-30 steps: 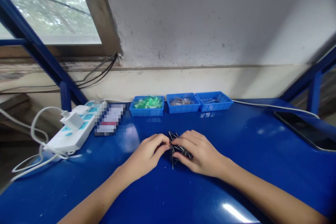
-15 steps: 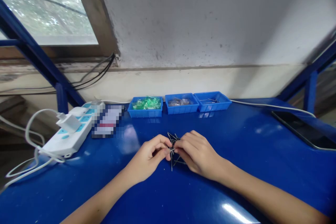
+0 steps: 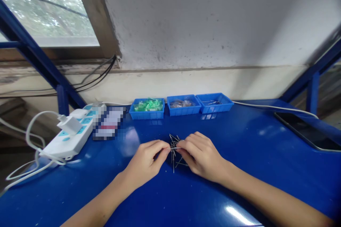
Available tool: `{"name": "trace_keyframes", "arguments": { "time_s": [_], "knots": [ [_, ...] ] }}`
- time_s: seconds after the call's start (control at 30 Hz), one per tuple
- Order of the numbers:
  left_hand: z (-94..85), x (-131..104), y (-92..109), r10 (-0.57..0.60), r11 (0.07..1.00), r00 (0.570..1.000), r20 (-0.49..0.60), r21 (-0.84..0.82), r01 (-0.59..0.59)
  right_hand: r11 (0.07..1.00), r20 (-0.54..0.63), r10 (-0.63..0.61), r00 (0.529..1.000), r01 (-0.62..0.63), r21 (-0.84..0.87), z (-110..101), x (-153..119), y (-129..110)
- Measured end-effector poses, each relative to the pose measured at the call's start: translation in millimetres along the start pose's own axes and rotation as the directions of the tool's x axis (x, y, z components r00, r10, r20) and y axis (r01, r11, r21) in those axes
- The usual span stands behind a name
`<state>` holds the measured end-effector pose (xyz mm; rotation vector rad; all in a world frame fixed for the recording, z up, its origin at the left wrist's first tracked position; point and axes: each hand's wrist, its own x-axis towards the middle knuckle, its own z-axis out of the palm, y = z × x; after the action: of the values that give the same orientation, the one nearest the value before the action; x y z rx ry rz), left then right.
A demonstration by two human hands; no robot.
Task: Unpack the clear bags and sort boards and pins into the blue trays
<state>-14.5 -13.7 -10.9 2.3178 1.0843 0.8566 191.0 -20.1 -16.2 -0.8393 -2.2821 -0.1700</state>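
A thin silvery metal pin (image 3: 174, 148) spans the small gap between my two hands, lying nearly level. My left hand (image 3: 147, 158) pinches its left end between thumb and forefinger. The other end is in the closed fingertips of my right hand (image 3: 202, 152), whose fingers partly hide it. Beneath and behind the fingertips, a loose heap of similar thin dark metal pins (image 3: 173, 163) lies crisscrossed on the blue tabletop (image 3: 165, 202). My right hand covers part of this heap. Finer detail on the pins is too small to make out.
Along the wall stand three blue trays: one with green plastic pieces (image 3: 146, 114), one with small clear or greyish pieces (image 3: 184, 110), one with a few thin pins (image 3: 217, 107). A white power strip (image 3: 69, 142) and a phone (image 3: 108, 124) are left; another phone (image 3: 306, 131) lies right.
My left hand has drawn slightly left, and its fingers have closed into a tighter pinch. More of the pin now shows between the hands. My right hand has hardly moved.
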Motion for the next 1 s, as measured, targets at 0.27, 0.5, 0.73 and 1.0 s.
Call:
{"name": "trace_keyframes", "arguments": {
  "time_s": [0.27, 0.5, 0.73, 1.0],
  "knots": [
    [7.2, 5, -12, -0.147, 0.955, 0.988, 0.054, 0.267, 0.128, 0.935, -0.504, -0.085, 0.86, -0.106, -0.338, -52, 6, 54],
    [19.3, 10, -15, -0.138, 0.904, 0.988, 0.066, 0.416, 0.099, 0.626, -0.163, 0.666, 0.728, -0.664, -0.409, -46, -15, 110],
    [13.9, 7, -10, -0.196, 0.958, 0.98, -0.027, 0.206, 0.197, 0.982, 0.133, 0.188, 0.973, -0.188, -0.012, -4, 3, 32],
    [9.0, 5, -3, -0.229, 0.973, 0.972, -0.059, 0.025, 0.231, 0.998, 0.078, 0.066, 0.995, -0.067, 0.012, 6, 2, 19]
  ]
}}
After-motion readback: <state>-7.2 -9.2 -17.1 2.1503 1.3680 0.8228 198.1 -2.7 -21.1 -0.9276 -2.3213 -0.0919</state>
